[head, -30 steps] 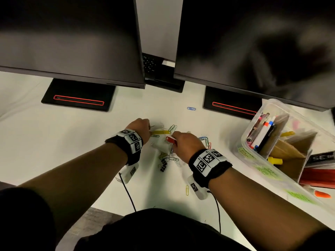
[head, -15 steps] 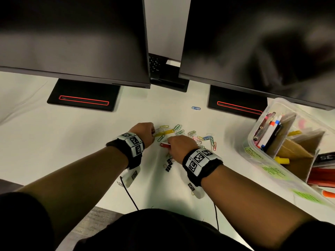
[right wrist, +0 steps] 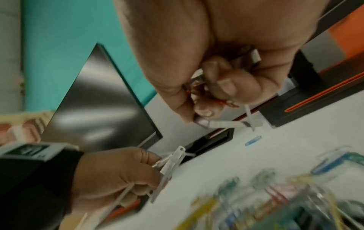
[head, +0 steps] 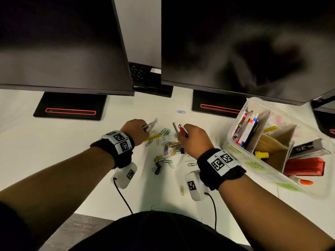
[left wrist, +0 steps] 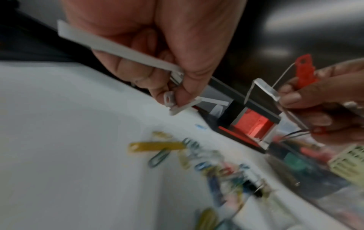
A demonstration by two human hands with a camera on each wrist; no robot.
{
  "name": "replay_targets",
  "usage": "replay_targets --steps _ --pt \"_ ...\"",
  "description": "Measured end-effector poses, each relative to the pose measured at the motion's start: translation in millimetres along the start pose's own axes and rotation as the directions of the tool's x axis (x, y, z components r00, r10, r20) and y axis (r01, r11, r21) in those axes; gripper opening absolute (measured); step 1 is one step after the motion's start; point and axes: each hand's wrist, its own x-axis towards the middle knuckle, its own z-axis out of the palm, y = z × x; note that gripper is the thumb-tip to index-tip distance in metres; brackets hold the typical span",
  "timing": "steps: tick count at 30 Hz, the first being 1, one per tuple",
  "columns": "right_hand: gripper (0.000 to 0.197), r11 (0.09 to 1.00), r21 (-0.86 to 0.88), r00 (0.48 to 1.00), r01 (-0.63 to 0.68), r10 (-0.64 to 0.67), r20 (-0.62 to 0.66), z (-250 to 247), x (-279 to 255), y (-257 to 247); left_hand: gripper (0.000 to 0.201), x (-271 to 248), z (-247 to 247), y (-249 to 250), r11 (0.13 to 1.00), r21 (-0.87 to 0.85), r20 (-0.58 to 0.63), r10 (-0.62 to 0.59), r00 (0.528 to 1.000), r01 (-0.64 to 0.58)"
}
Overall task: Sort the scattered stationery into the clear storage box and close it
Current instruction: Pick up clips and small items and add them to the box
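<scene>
Paper clips (head: 167,142) lie scattered between left hand (head: 135,130) and right hand (head: 192,137) — both pinching plastic strips.

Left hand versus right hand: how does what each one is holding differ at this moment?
The left hand pinches only white plastic strips; the right hand grips a red tagged piece along with a clear bent strip. The left hand's strips point up and away to the right; the right hand's red piece stands nearly upright. Both hands are raised just above the scattered paper clips, fingers curled round their load.
</scene>
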Motion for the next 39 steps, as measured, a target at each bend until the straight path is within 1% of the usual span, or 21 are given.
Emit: replay_targets --steps 2,6,8,10,12,14,16,18,19,21,24,27,28,30,32,34,35,36,37,38,39 --pt "0.024 0.990 0.134 0.997 -0.033 0.041 -0.060 -19 -2 -1 0.014 -3 -10 24 0.997 -0.026 -0.037 0.068 0.997 -0.069" --pt "0.030 0.940 0.338 0.974 -0.036 0.108 -0.197 -72 -9 5 0.012 -8 -25 82 0.973 -0.091 -0.082 0.207 0.975 -0.214" --pt "0.029 0.907 0.418 0.940 -0.056 0.189 -0.284 -103 -13 19 0.014 -10 -27 116 0.953 -0.123 -0.083 0.266 0.960 -0.275" --pt "0.027 0.865 0.491 0.887 -0.099 0.300 -0.350 -131 -18 40 0.012 -12 -25 150 0.934 -0.135 -0.073 0.324 0.943 -0.331" --pt "0.025 0.802 0.577 0.836 -0.153 0.417 -0.358 -153 -22 67 0.010 -13 -21 182 0.917 -0.127 -0.058 0.374 0.926 -0.378" --pt "0.024 0.752 0.623 0.797 -0.216 0.504 -0.333 -168 -24 93 0.009 -14 -15 209 0.906 -0.131 -0.047 0.400 0.916 -0.402" --pt "0.020 0.731 0.628 0.775 -0.267 0.550 -0.310 -178 -24 114 0.010 -14 -8 233 0.897 -0.147 -0.039 0.415 0.909 -0.416" --pt "0.010 0.730 0.613 0.770 -0.303 0.566 -0.294 -183 -22 127 0.011 -14 -1 251 0.893 -0.153 -0.032 0.424 0.905 -0.423" --pt "0.009 0.736 0.597 0.769 -0.319 0.569 -0.291 -183 -21 131 0.012 -14 3 257 0.893 -0.158 -0.024 0.423 0.906 -0.421" --pt "0.016 0.738 0.576 0.765 -0.353 0.581 -0.276 -184 -16 139 0.016 -12 9 266 0.893 -0.170 -0.008 0.421 0.907 -0.416" --pt "0.029 0.709 0.574 0.751 -0.409 0.619 -0.229 -182 -9 148 0.017 -10 16 271 0.898 -0.182 -0.002 0.407 0.913 -0.400" --pt "0.045 0.708 0.513 0.759 -0.486 0.633 -0.154 -180 -6 151 0.016 -9 21 274 0.909 -0.178 -0.007 0.382 0.924 -0.377" --pt "0.048 0.727 0.482 0.768 -0.490 0.621 -0.155 -180 -6 150 0.016 -9 22 275 0.912 -0.180 -0.005 0.374 0.927 -0.369" --pt "0.045 0.741 0.476 0.773 -0.473 0.608 -0.180 -182 -7 150 0.015 -8 24 278 0.917 -0.189 -0.005 0.357 0.934 -0.352" --pt "0.041 0.730 0.493 0.756 -0.474 0.624 -0.197 -185 -10 151 0.012 -7 26 283 0.916 -0.213 0.001 0.350 0.937 -0.341" --pt "0.038 0.699 0.532 0.726 -0.478 0.655 -0.209 -186 -13 157 0.012 -6 29 290 0.915 -0.205 0.021 0.359 0.933 -0.347" --pt "0.038 0.691 0.569 0.722 -0.446 0.653 -0.228 -189 -17 161 0.014 -5 32 296 0.916 -0.193 0.033 0.363 0.931 -0.351" --pt "0.040 0.712 0.536 0.735 -0.454 0.639 -0.226 -191 -22 162 0.012 -4 35 301 0.918 -0.181 0.044 0.365 0.930 -0.352" --pt "0.038 0.770 0.436 0.749 -0.466 0.606 -0.269 -189 -27 169 0.011 -4 39 307 0.920 -0.159 0.057 0.370 0.927 -0.358" --pt "0.034 0.761 0.447 0.744 -0.470 0.614 -0.263 -189 -29 175 0.014 -4 41 312 0.920 -0.120 0.064 0.381 0.922 -0.372" --pt "0.027 0.709 0.568 0.750 -0.419 0.622 -0.224 -192 -30 179 0.018 -4 43 317 0.916 -0.061 0.069 0.399 0.914 -0.395"
